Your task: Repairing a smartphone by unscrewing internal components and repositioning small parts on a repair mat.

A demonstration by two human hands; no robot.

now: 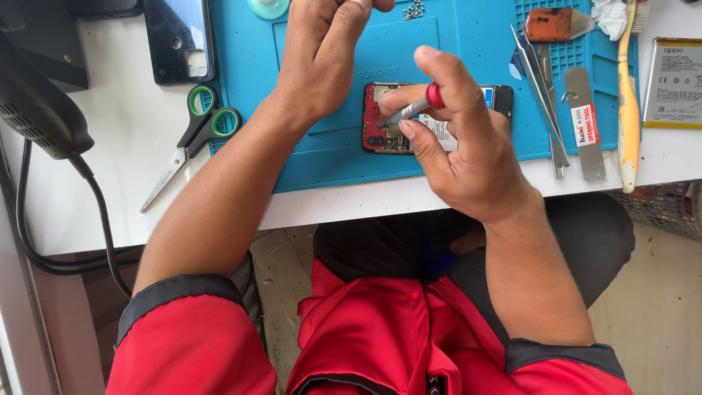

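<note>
An opened phone with its red inner frame and circuit board showing lies on a blue work mat. My right hand grips a small screwdriver with a red cap, its tip down on the phone's board. My left hand reaches over the mat beyond the phone, fingers curled shut near a small pile of screws. Whether it pinches anything is hidden at the top edge.
Green-handled scissors lie left of the mat, by a black phone back cover. At right are metal tweezers, a flat metal opening tool, a toothbrush and a phone battery. A black heat tool sits far left.
</note>
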